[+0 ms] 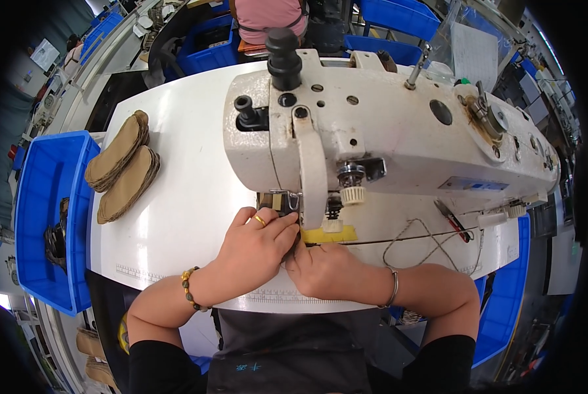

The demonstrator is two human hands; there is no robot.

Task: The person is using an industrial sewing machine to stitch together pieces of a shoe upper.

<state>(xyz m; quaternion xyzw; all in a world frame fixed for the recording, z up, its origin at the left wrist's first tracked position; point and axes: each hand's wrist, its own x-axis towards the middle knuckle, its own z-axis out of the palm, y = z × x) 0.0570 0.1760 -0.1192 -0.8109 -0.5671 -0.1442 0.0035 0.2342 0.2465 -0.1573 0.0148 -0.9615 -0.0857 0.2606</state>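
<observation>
White sewing machine (pixel 399 148) stands on the surface (pixel 189 197); your small dark piece (pixel 296 245) lies by its left end, between both hands, inward of the surface's front edge. Left hand (pixel 254 249): fingers bunched over the piece. Right hand (pixel 321 270): fingers curled beside it. Clamped or not: hidden, cannot tell. Judgement: press lightly and evenly, keep fingertips clear of the needle's path, let the dark strip (pixel 373 242) on your right run untwisted.
</observation>
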